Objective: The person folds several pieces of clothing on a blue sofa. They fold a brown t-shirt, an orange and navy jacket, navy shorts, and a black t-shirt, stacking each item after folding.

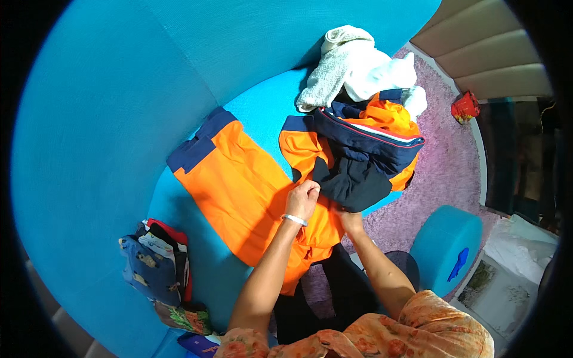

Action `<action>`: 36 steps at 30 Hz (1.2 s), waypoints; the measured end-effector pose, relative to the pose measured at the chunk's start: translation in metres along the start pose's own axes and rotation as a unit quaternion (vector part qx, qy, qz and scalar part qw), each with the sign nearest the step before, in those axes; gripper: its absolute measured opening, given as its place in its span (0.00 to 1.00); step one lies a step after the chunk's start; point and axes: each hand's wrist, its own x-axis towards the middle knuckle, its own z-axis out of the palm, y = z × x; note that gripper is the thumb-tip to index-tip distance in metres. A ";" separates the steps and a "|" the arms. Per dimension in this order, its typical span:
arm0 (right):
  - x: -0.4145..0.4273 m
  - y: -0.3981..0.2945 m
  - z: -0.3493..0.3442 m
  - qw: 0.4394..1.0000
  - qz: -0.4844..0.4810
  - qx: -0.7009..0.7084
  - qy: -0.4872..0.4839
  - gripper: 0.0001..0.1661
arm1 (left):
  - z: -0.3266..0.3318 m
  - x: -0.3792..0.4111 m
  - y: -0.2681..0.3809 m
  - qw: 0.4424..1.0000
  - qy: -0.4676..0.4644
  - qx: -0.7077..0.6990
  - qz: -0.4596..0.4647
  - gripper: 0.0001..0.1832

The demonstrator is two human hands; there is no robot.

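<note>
An orange garment with navy ends (pixel 237 183) lies spread flat on the blue sofa seat, its near part hanging over the edge by my legs. My left hand (pixel 304 199), a silver bangle at its wrist, has its fingers closed on the orange fabric near a dark patch. Under a black cloth (pixel 358 183), my right hand (pixel 350 220) is at the garment's right side, its fingers mostly hidden. Beyond my hands lies a heap with a navy garment with red and white trim (pixel 367 138) and more orange cloth. White towelling (pixel 329 76) sits behind the heap.
Folded clothes (pixel 154 259) are stacked at the left on the curved blue sofa (pixel 134 89). A blue pouf (pixel 443 246) with a small blue cloth (pixel 458 265) on it stands at the right on a pinkish rug (pixel 452 165). A red packet (pixel 465 107) lies farther back.
</note>
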 end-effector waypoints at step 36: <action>0.067 -0.122 0.058 0.995 -0.059 -0.071 -0.032 0.38 | -0.069 -0.012 -0.043 0.991 0.120 -0.010 -0.066 0.09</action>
